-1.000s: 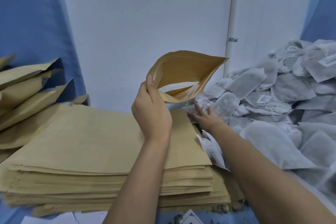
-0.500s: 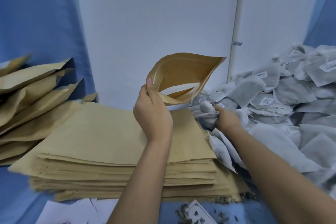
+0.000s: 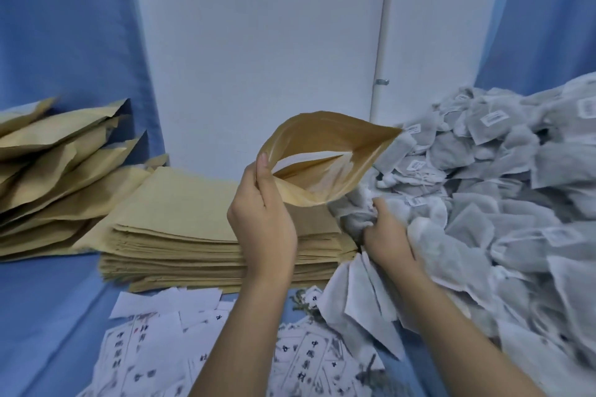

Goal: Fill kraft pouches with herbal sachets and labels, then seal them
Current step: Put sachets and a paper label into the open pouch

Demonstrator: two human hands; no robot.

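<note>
left hand: left hand (image 3: 263, 222) is up at mid-frame, grip clamped on the near left rim of the open pouch (image 3: 325, 151), one digit lying up along the rim.
open pouch: brown kraft, held in the air over the right end of the flat pouch stack (image 3: 180, 213); mouth gapes toward the camera, pale lining and a white strip show inside; its right tip overlaps the sachet heap (image 3: 500, 203) in this view, contact cannot be told.
right hand: right hand (image 3: 388, 235) is low at the left edge of the heap, below the pouch mouth; fingers curled, grip closed on a grabbed bunch (image 3: 358, 216) of grey sachets; count cannot be told.
sachet heap: grey mesh sachets, some with small white tags, piled on the right side of the worktop (image 3: 48, 316).
flat pouch stack: empty kraft pouches lying flat, centre-left, behind the left wrist.
bulged pouches (image 3: 54, 164): kraft, leaning in a pile at far left, beside the flat stack.
labels (image 3: 154, 342): white printed slips scattered on the near worktop, in front of the stack, partly under the left forearm.
worktop: covered in blue cloth.
background: white wall (image 3: 258, 42) with a vertical pipe (image 3: 383, 26).
</note>
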